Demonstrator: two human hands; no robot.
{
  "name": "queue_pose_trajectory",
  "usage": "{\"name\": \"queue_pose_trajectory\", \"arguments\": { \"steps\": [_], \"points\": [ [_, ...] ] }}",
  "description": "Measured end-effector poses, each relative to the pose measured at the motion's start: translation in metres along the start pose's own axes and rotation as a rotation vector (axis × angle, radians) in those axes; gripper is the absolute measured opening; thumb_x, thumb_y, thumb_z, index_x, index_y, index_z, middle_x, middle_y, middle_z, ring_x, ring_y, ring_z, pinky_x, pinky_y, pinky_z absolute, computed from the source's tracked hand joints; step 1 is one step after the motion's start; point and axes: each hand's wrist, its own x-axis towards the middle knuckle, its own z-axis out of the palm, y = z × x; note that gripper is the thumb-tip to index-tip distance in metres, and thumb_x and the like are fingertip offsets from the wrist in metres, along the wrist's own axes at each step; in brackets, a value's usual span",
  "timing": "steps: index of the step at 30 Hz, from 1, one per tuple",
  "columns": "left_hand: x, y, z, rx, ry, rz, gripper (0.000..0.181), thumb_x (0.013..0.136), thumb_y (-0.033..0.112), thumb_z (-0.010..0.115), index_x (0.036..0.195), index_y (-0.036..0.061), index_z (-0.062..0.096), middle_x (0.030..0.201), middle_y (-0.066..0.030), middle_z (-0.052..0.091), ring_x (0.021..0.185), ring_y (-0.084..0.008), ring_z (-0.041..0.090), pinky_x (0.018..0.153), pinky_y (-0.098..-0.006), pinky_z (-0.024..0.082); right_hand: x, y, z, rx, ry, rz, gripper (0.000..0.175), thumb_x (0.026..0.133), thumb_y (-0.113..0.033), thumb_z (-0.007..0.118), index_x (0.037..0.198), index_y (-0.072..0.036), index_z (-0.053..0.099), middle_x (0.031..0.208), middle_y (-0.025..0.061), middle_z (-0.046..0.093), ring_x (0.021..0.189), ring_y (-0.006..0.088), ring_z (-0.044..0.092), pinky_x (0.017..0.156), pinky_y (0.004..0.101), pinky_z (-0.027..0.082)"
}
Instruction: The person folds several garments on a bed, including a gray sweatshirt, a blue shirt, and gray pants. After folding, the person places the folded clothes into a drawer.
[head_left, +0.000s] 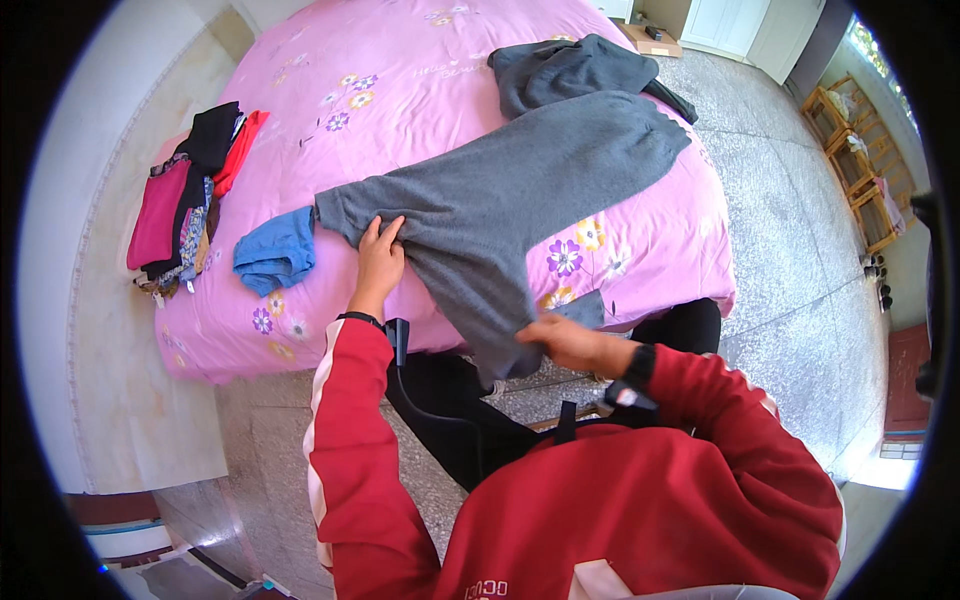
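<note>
A pair of grey fleece trousers (495, 187) lies spread across the pink bed. One leg reaches right to a gathered cuff, while the other hangs over the near edge. My left hand (381, 255) rests on the cloth near the waistband, its visible fingers apart. Lower down, my right hand (566, 341) grips the side of the hanging leg. Just left of the waistband is a folded blue garment (274, 251). A small piece of grey cloth (585, 309) shows on the bed edge beyond my right hand.
A stack of folded clothes (169, 210) sits at the left side of the bed (420, 112). Beyond the trousers lies another crumpled dark grey garment (574, 71). Wooden racks (855, 169) stand along the right wall. My legs (442, 420) are against the near bed edge.
</note>
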Motion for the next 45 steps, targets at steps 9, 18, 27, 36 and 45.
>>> {"name": "queue_pose_trajectory", "arguments": {
  "steps": [9, 18, 27, 36, 45],
  "points": [
    [0.0, 0.02, 0.004, 0.207, -0.143, -0.158, 0.064, 0.083, 0.022, 0.053, 0.146, 0.0264, 0.043, 0.152, -0.0265, 0.031, 0.137, -0.0438, 0.033, 0.115, -0.0458, 0.027, -0.064, 0.013, -0.026, 0.387, -0.222, 0.249, 0.08, 0.089, -0.059, 0.059, 0.143, -0.004, 0.04, 0.14, 0.0147, 0.051, 0.125, 0.0257, 0.053, 0.108, 0.0431, 0.039],
    [0.007, 0.024, -0.003, 0.24, -0.239, -0.206, 0.064, 0.083, 0.026, 0.052, 0.147, 0.0266, 0.042, 0.154, -0.0246, 0.028, 0.139, -0.0429, 0.031, 0.115, -0.0484, 0.026, -0.095, 0.004, -0.028, -0.726, -0.655, 0.342, 0.035, 0.083, -0.026, 0.071, 0.104, 0.001, 0.066, 0.096, 0.0114, 0.071, 0.091, 0.0224, 0.067, 0.082, 0.0373, 0.051],
    [-0.022, 0.075, -0.024, 0.111, -0.091, 0.371, 0.068, 0.072, -0.009, 0.049, 0.136, 0.0154, 0.053, 0.15, -0.0181, 0.037, 0.136, -0.0376, 0.037, 0.112, -0.0471, 0.03, -0.101, -0.146, 0.018, -1.164, -0.382, -0.173, 0.039, 0.083, -0.03, 0.067, 0.098, 0.005, 0.062, 0.084, 0.0249, 0.066, 0.076, 0.0352, 0.066, 0.068, 0.0417, 0.051],
    [-0.036, 0.05, 0.002, -0.206, -0.233, 0.263, 0.059, 0.07, 0.025, 0.072, 0.127, 0.0122, 0.061, 0.15, -0.0182, 0.039, 0.142, -0.0378, 0.028, 0.116, -0.0447, 0.026, 0.096, -0.256, 0.055, -0.423, 0.219, -0.549, 0.046, 0.081, -0.031, 0.076, 0.097, 0.01, 0.062, 0.081, 0.0118, 0.068, 0.069, 0.0211, 0.065, 0.063, 0.0339, 0.054],
    [-0.036, 0.049, -0.001, -0.469, 0.127, -0.294, 0.03, 0.084, 0.025, 0.068, 0.097, -0.001, 0.062, 0.099, -0.0171, 0.059, 0.097, -0.0332, 0.054, 0.092, -0.0414, 0.043, 0.187, -0.145, 0.022, -1.205, 0.627, -0.433, 0.08, 0.083, -0.04, 0.068, 0.141, 0.003, 0.034, 0.144, 0.0281, 0.036, 0.133, 0.0493, 0.034, 0.108, 0.0539, 0.034]
  ]
}}
